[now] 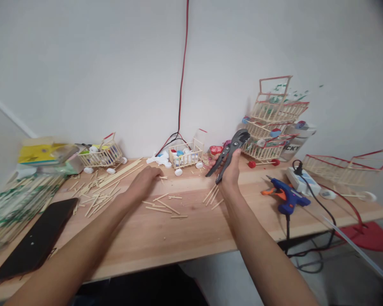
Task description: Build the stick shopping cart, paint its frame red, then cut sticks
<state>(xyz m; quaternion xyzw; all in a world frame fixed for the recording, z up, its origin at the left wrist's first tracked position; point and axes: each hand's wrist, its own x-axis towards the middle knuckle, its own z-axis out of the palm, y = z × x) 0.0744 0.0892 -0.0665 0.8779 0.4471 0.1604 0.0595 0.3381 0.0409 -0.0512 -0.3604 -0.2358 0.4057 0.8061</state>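
Observation:
My right hand (230,169) is closed round the handles of a pair of dark grey cutting pliers (229,155), held just above the wooden table (166,238) with the jaws pointing up and away. My left hand (146,180) rests palm down on the table among loose wooden sticks (166,206); its fingers curl down near a short stick, and whether they hold it is hidden. A small stick-built cart (185,156) with white cap wheels stands behind the hands, by the wall.
A blue glue gun (287,199) and a white power strip (301,179) lie at the right. Stacked stick carts (274,123) stand at the back right, another cart (102,155) at the back left. A black slab (35,240) lies at the front left.

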